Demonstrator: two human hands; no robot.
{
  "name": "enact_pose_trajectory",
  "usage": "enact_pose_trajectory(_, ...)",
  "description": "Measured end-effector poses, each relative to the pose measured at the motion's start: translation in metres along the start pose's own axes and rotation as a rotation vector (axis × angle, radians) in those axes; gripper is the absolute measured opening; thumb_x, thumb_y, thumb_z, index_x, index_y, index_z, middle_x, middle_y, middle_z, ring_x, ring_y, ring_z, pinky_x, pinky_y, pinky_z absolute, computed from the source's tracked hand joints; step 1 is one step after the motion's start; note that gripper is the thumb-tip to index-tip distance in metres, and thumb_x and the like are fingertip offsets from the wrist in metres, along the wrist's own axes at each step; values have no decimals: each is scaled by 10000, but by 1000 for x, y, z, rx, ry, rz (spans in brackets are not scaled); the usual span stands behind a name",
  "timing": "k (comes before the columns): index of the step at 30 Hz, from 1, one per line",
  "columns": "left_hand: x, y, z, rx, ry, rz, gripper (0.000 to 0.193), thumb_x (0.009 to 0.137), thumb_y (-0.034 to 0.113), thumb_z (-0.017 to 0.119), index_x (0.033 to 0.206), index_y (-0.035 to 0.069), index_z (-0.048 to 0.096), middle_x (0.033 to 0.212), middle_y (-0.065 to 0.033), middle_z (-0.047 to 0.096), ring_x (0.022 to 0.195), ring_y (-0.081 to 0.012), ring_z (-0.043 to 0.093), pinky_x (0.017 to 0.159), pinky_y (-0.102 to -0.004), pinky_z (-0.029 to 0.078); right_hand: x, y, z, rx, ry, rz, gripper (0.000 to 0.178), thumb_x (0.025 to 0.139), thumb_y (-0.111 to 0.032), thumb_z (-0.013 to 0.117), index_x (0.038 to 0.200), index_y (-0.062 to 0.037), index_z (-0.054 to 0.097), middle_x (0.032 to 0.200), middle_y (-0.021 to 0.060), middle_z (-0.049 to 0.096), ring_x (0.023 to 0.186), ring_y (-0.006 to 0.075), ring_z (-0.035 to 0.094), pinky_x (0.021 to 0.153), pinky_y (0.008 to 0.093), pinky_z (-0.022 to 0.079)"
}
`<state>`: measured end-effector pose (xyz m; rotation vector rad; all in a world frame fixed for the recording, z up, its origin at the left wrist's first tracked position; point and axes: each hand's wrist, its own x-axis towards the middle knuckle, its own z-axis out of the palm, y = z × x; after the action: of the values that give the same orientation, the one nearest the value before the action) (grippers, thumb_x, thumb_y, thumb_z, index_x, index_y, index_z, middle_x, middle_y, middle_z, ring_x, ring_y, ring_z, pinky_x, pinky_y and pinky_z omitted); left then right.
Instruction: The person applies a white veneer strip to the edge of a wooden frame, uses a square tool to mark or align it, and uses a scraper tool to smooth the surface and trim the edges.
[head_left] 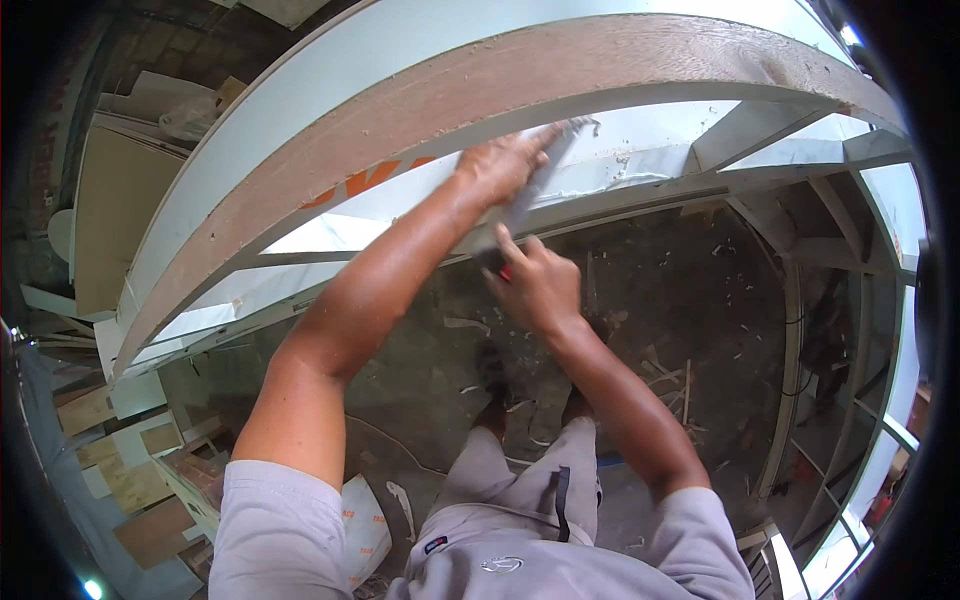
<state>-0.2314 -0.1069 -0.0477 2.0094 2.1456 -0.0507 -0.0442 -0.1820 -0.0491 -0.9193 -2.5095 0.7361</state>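
Note:
My right hand (540,285) is closed around the black and red handle of a long, flat, grey-bladed hand tool (548,185). Motion smears the blade, so its edge and exact kind cannot be made out. Along the blade's far part, my left hand (500,168) grips it, thumb and fingers closed in. Both hands work inside a large curved frame, below its arched wooden edge (420,105). Pale shavings lie by the blade's far end, on the white inner panel (640,135) of the frame.
Cross braces (765,130) divide the frame to the right. Scraps and shavings litter the dark floor (430,330) around my feet. Board offcuts (130,460) are piled at the left. Another open frame (860,380) stands at the right, and a cable (395,440) runs across the floor.

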Motion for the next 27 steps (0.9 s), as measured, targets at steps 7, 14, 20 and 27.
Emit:
enact_pose_trajectory(7, -21, -5, -4, 95, -90, -22, 565, 1033, 464, 452, 1572, 415, 290, 1643, -188, 248, 1520, -356, 246, 1201, -607, 166, -14, -2, -1, 33, -97, -10, 629, 727, -320, 825, 1312, -163, 657, 843, 125, 634, 700, 312, 685, 610, 426, 555)
enact_pose_trajectory(14, -21, -14, -16, 83, -170, -98, 580, 1027, 442, 472, 1577, 386, 299, 1655, -177, 228, 1544, -332, 184, 1210, -579, 136, -3, -24, 24, 26, 21, -2, 604, 712, -303, 841, 1281, -176, 684, 804, 89, 623, 672, 288, 671, 613, 422, 541)
enact_pose_trajectory(20, -37, -24, -12, 155, -178, -140, 591, 1023, 405, 492, 1579, 390, 292, 1652, -162, 247, 1545, -299, 195, 1213, -562, 147, 11, -48, 38, 6, -4, 28, 603, 713, -329, 840, 1278, -189, 682, 798, 101, 621, 699, 296, 682, 615, 419, 546)
enact_pose_trajectory(27, -59, -30, -17, 243, -195, -73, 620, 1001, 413, 533, 1576, 382, 304, 1634, -172, 289, 1537, -307, 221, 1205, -562, 181, -16, -46, 44, 73, -67, -51, 591, 747, -275, 803, 1295, -111, 653, 818, 138, 633, 687, 312, 686, 600, 429, 545)
